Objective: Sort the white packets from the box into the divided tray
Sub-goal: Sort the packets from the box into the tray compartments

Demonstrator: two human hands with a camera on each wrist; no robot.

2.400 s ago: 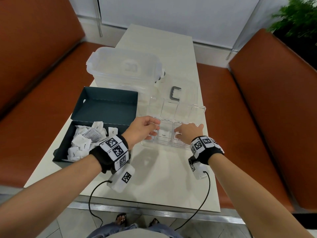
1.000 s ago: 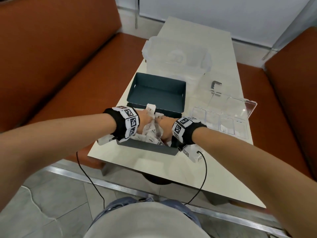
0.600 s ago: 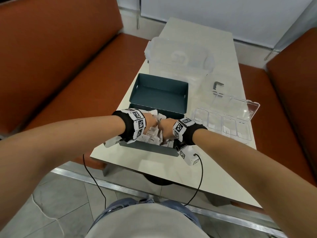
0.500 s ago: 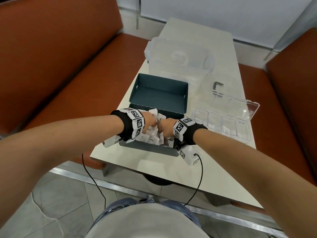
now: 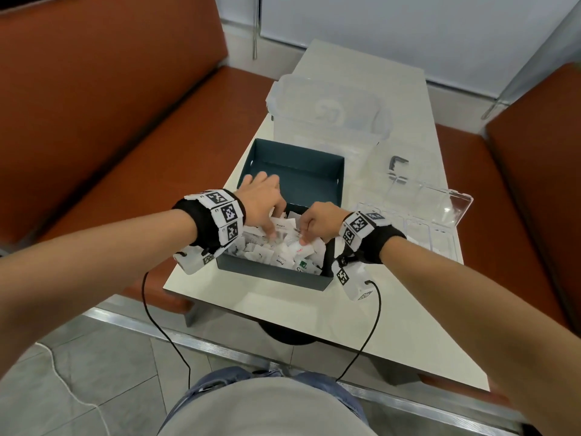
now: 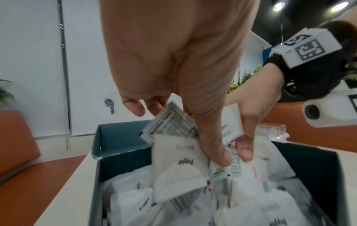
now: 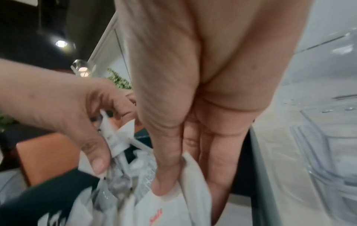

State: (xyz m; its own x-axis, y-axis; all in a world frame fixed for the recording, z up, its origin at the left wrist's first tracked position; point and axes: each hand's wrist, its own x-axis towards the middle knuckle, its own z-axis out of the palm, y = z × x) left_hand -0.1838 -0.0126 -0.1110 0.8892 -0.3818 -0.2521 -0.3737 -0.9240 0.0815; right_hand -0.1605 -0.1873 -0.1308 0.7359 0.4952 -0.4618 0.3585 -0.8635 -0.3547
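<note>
Both our hands are down in the dark box [image 5: 284, 272] at the near left of the worktop [image 5: 405, 309]. Our left hand [image 5: 262, 199] pinches several white packets [image 6: 179, 168] between thumb and fingers; our right hand [image 5: 316, 223] nips one packet [image 7: 190, 180] at its edge. They look light, thin and limp, likely slick, so we judge a corner pinch best. The divided tray [image 5: 440, 234] sits clear to the right, well apart.

Print on the white packets [image 6: 179, 168] is too blurred to read. The left hand [image 5: 261, 199] and right hand [image 5: 317, 221] hide the packets beneath. The divided tray [image 7: 328, 152] is smeared.
</note>
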